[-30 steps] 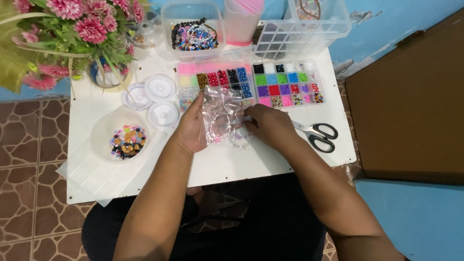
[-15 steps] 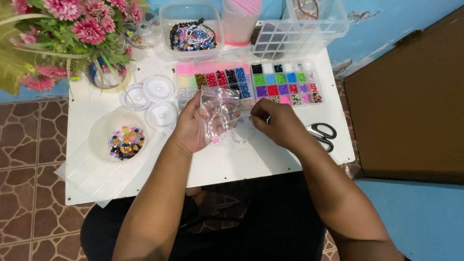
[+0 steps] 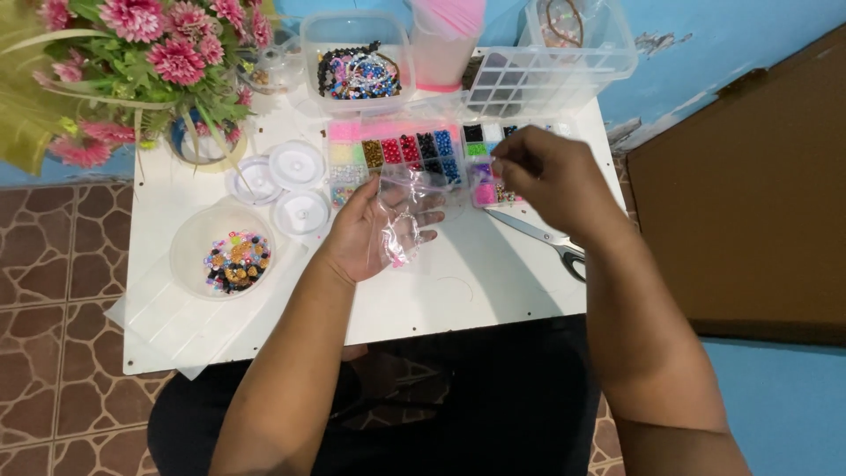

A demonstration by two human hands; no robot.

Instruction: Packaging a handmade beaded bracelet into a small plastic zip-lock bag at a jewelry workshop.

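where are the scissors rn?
Head view: the scissors lie on the white table on the person's right, under the right hand, just in front of the compartmented bead box.
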